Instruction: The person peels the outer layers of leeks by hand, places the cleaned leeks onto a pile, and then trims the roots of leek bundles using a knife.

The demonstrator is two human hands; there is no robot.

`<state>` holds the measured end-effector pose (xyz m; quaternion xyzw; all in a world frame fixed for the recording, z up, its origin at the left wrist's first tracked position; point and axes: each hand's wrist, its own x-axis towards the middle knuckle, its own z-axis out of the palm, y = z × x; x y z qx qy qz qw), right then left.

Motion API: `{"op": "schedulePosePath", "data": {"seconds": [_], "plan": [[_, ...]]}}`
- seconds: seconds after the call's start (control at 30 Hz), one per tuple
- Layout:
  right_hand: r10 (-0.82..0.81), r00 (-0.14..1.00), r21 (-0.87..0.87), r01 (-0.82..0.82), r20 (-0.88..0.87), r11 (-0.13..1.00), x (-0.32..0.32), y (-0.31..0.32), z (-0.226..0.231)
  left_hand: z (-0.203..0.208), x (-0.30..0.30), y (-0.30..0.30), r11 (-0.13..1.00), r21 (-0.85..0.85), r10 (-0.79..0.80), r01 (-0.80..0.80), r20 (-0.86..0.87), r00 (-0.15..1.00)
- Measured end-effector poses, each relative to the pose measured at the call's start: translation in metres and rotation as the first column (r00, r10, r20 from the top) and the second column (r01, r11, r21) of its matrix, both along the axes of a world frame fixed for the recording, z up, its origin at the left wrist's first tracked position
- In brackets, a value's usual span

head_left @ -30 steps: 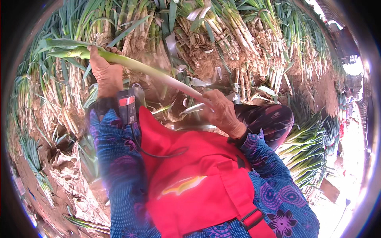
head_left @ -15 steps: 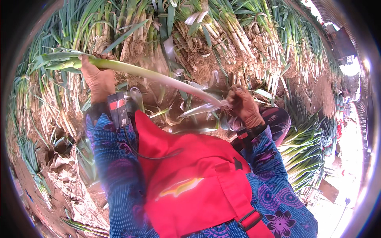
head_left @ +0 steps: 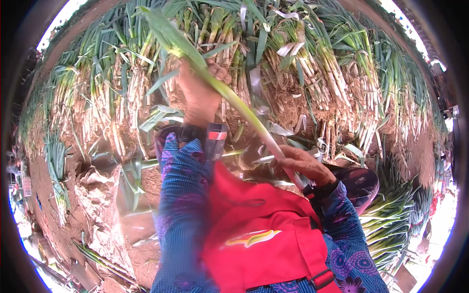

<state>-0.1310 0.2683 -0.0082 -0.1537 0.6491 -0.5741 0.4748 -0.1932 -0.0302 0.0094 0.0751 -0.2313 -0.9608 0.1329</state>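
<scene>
One long green onion (head_left: pixel 249 115) slants across in front of me, leaves up at the far left and pale root end down at the near right. My left hand (head_left: pixel 198 97) is closed around its green upper stalk, just below where the leaves fan out. Lower down, my right hand (head_left: pixel 310 167) has its fingers bent over the white part. The root tip lies close to the right wrist, against my red apron (head_left: pixel 268 210), and is hard to make out.
Bundles of green onions (head_left: pixel 312 68) with dry, earthy roots stretch in a broad row across the far side. More green onions (head_left: pixel 386 219) lie heaped at my right. On the left are a small bundle (head_left: pixel 58 180) and a crumpled pale sheet (head_left: pixel 95 195) on bare soil.
The green onion has swung from nearly level to a steep slant. My right hand has moved from its root tip onto the white stalk, nearer my body. The view has shifted left.
</scene>
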Motion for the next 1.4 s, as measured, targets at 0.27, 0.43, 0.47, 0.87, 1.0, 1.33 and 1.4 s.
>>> {"op": "schedulePosePath", "data": {"seconds": [0.27, 0.43, 0.47, 0.87, 1.0, 1.33, 1.4], "plan": [[-0.242, 0.970, -0.067, 0.241, 0.000, 0.968, 0.022, -0.021, -0.008, -0.004, 0.005, 0.027, 0.995, -0.031, -0.092, 0.093, 0.051, 0.994], [-0.207, 0.821, 0.096, 0.301, -0.532, 0.949, 0.019, -0.031, -0.018, -0.025, 0.023, 0.067, 0.993, -0.115, -0.008, 0.030, 0.189, 0.982], [-0.215, 0.741, 0.077, 0.338, -0.636, 0.938, 0.019, -0.032, -0.026, -0.032, 0.026, 0.076, 0.986, -0.168, 0.035, -0.006, 0.168, 0.985], [-0.193, 0.390, -0.023, 0.401, -0.900, 0.916, 0.030, -0.040, -0.023, -0.068, 0.094, 0.142, 0.911, -0.399, -0.003, 0.104, 0.247, 0.969], [-0.122, 0.344, -0.005, 0.322, -0.931, 0.947, 0.034, -0.035, -0.008, -0.056, 0.101, 0.139, 0.935, -0.346, -0.013, 0.082, 0.197, 0.980], [0.057, 0.611, 0.070, -0.003, -0.790, 0.998, 0.020, -0.018, -0.037, 0.063, 0.139, 0.000, 0.851, -0.289, 0.419, -0.438, -0.130, 0.899], [-0.085, 0.620, -0.010, 0.124, -0.780, 0.992, 0.011, -0.014, -0.060, 0.088, 0.150, -0.039, 0.780, -0.181, 0.525, -0.599, -0.331, 0.784]]}}
